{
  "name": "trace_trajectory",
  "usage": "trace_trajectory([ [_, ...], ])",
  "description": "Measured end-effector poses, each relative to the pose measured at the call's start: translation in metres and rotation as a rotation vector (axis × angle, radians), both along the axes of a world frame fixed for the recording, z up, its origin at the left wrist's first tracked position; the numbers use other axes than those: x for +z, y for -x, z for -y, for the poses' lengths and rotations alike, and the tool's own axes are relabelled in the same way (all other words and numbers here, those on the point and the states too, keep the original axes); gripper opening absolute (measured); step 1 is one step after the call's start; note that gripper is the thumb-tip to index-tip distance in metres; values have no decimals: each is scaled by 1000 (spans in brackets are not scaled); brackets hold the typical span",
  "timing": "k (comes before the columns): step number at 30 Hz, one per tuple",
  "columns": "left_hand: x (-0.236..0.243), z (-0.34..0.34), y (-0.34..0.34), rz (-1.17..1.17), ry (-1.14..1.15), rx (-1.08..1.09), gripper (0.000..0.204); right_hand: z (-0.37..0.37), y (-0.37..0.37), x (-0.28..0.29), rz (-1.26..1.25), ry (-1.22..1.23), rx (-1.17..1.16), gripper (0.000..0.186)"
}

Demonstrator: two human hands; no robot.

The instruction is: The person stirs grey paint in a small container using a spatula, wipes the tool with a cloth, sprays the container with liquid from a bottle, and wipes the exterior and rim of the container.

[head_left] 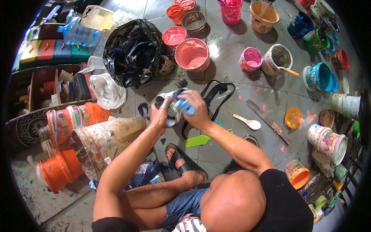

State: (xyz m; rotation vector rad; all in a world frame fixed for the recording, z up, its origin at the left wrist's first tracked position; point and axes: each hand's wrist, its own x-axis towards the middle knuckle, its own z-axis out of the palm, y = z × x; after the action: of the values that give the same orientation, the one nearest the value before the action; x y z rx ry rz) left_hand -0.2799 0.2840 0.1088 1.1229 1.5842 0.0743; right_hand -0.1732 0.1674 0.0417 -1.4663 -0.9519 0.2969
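Note:
Low over the floor, in front of my feet, my left hand (159,116) grips a small whitish, stained tub (171,111) by its side. My right hand (194,107) is closed on a light blue and dark cloth (185,107), pressed against the tub's right side. The two hands hide much of the tub. A black strap (221,88) lies on the tiles just beyond my right hand. Under my right forearm is a lime-green flat-bladed tool (198,140). Further right lie a white spoon (247,122) and a long paint-stained stick (268,121).
A black plastic bag (133,52) stands beyond my left hand. Open tubs of pink paint, one a large bucket (192,55), stand ahead. Stained buckets (102,137) lie on their sides at left. At right are a blue tub (317,76) and an orange tub (297,174).

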Motion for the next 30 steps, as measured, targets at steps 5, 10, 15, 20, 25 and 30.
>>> trace_trajectory([
  [5,5,11,-4,-36,-25,-80,99,-4,-16,-31,5,71,-74,40],
  [10,-12,4,12,-91,-110,-70,103,-15,-1,-4,-88,190,-34,40],
  [15,-12,9,3,-65,-144,-135,105,-15,-19,-19,26,160,-94,38],
  [20,-3,23,-7,-96,-126,-72,111,-31,-38,-35,-71,490,-91,25],
  [25,1,14,-11,-44,35,43,100,-4,15,-1,13,73,-176,42],
  [30,-2,-4,-12,84,302,65,72,4,-3,-48,-54,255,-236,37],
])
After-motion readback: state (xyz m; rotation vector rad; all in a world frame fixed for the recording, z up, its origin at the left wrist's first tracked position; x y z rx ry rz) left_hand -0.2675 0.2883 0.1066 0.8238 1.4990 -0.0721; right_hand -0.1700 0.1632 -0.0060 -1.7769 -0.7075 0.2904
